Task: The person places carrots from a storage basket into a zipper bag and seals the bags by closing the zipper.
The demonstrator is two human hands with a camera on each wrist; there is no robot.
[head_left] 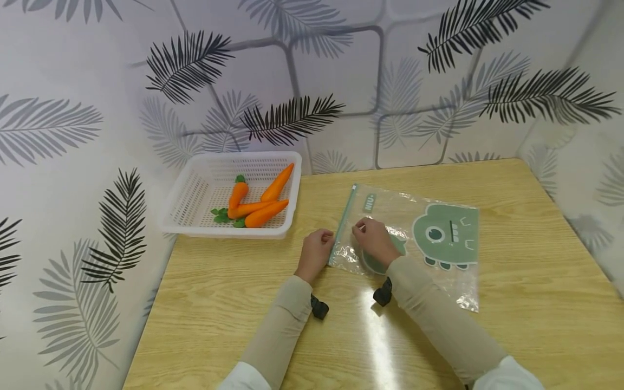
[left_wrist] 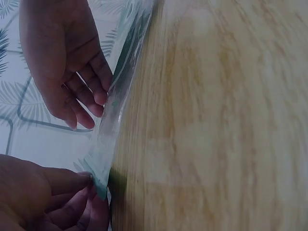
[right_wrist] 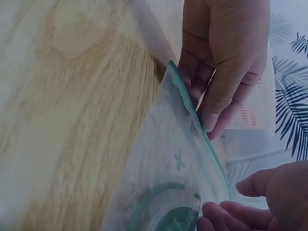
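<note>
A left hand (head_left: 316, 252) pinches the green edge (head_left: 343, 222) of a clear plastic bag (head_left: 408, 227), apparently unopened, on a wood-grain tabletop (head_left: 219, 292), right hand (head_left: 375, 239) with fingers and thumb parted, orange carrots (head_left: 265, 215) lying in a white plastic basket (head_left: 224, 233).

A basket (head_left: 221, 232) stands at the back left of the counter (head_left: 531, 260), just before the wall (head_left: 341, 70). Carrots (head_left: 263, 214) lie in its right half, one across another. To the right of the basket and apart from it, a bag (head_left: 421, 238) lies on the counter, its zip edge facing left. The left grip (head_left: 316, 252) is at that edge, before the basket's right end; the right grip (head_left: 377, 241) is over the bag's left part.
</note>
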